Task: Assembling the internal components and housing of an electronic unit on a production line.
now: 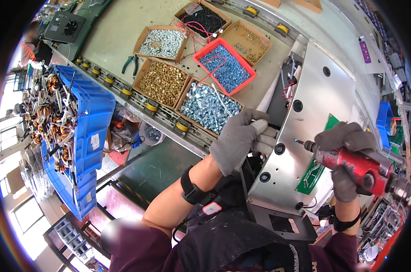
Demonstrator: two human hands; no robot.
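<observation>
My right hand [345, 136], in a grey glove, grips a red power screwdriver [357, 167]. Its bit points left, over a silver metal panel [321, 86] with black round fittings. Partly behind the tool lies a green circuit board [307, 181]. My left hand [241, 139], also gloved, is closed beside the panel's left edge with its fingers curled together. Whatever they hold, if anything, cannot be made out. Just left of that hand stands a carton of silver-blue screws [205, 106].
Beyond it are a carton of brass-coloured fasteners [163, 84], a red tray of bluish screws [245, 81] and more cartons. Pliers [131, 65] lie on the bench. A rail with yellow rollers [152, 105] runs along its edge. Blue crates [89, 118] with wired coils stand left.
</observation>
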